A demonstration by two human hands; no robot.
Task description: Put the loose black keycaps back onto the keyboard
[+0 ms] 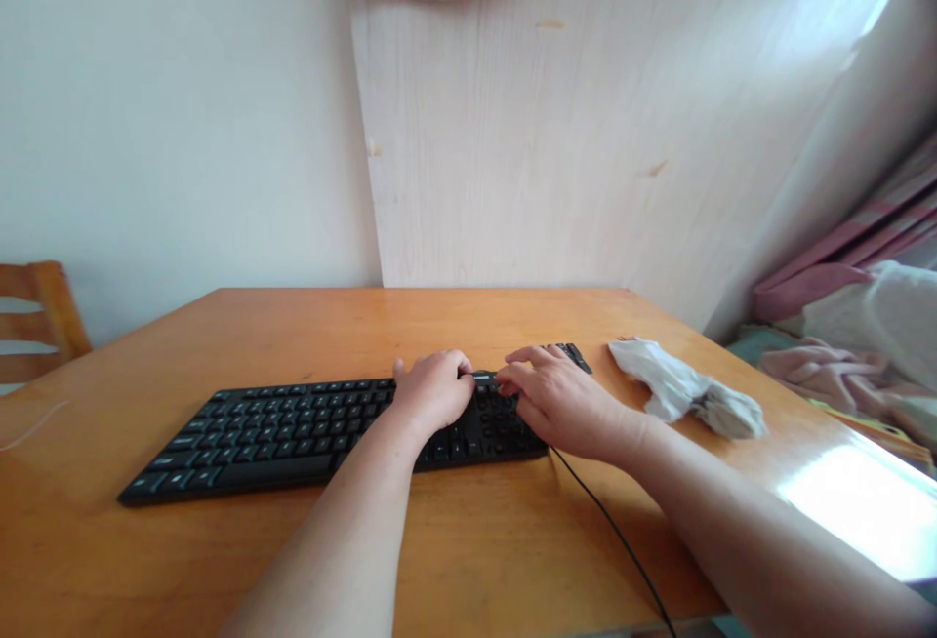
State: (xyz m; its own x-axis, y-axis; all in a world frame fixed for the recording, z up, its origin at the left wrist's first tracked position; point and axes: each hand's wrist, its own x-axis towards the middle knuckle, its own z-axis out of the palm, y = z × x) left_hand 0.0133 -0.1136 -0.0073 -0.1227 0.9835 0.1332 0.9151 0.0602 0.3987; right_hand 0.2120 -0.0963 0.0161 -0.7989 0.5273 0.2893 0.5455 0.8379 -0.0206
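Note:
A black keyboard (pixel 278 428) lies across the orange wooden table (pixel 220 336). My left hand (pixel 431 392) rests on its right part with fingers curled down onto the keys. My right hand (pixel 560 399) lies over the keyboard's right end, fingers bent and pressed together near the left hand's fingertips. Whether either hand pinches anything is hidden. A black cable (pixel 615 540) runs from under my right hand toward the table's near edge.
A crumpled white cloth (pixel 684 386) lies on the table to the right of the keyboard. A wooden chair (pixel 36 321) stands at the far left. Bedding (pixel 864 326) lies beyond the table's right edge. A pale wooden panel (pixel 549 131) rises behind the table.

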